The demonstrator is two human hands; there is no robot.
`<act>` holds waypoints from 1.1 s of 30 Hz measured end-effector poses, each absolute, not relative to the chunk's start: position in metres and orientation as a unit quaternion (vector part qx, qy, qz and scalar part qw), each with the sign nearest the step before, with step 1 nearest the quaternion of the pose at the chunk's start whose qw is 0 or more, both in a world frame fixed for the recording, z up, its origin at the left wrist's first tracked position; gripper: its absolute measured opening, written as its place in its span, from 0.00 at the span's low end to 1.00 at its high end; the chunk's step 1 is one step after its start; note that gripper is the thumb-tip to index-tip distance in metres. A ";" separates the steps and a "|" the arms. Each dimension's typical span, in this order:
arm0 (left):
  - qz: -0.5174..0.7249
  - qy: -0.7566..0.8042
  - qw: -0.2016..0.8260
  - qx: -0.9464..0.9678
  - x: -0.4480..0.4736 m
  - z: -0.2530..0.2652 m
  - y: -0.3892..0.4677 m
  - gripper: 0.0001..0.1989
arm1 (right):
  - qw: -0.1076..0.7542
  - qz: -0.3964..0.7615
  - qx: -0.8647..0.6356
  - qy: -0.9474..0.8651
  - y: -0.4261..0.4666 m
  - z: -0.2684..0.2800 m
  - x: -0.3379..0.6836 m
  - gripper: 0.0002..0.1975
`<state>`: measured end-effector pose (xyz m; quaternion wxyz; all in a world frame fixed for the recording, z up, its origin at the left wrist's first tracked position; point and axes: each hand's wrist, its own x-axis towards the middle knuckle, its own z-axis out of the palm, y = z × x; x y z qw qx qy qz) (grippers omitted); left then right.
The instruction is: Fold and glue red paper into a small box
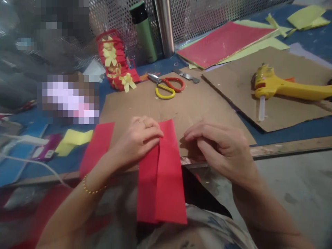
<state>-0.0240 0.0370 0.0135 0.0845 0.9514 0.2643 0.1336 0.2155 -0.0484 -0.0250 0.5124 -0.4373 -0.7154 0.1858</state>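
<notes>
Paper (167,176), red and folded lengthwise, overhangs the bench (290,134) in the head view. The left hand (137,138) rests its fingers on the far end, grip unclear; beside the paper, the right hand (223,148) curls loosely, thumb and fingertips narrowly parted.

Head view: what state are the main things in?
Long red paper strip: folded lengthwise, overhanging the table's front edge.
Left hand: fingers bent over the paper.
Right hand: off the paper, fingers curled.
Metal scissors with red and yellow handles: lying flat, closed.
Green cylindrical bottle: standing, black lid on.
Yellow plastic glue gun: lying on brown cardboard.
</notes>
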 end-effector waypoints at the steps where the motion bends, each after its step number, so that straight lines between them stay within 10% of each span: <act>1: 0.134 0.269 0.102 0.948 -0.023 0.014 0.038 0.09 | 0.511 0.191 -0.434 -0.717 -0.049 -0.024 0.216 0.15; 33: 0.002 0.272 0.275 0.922 0.004 0.028 0.039 0.11 | 0.408 0.121 -0.401 -0.811 -0.045 -0.028 0.214 0.14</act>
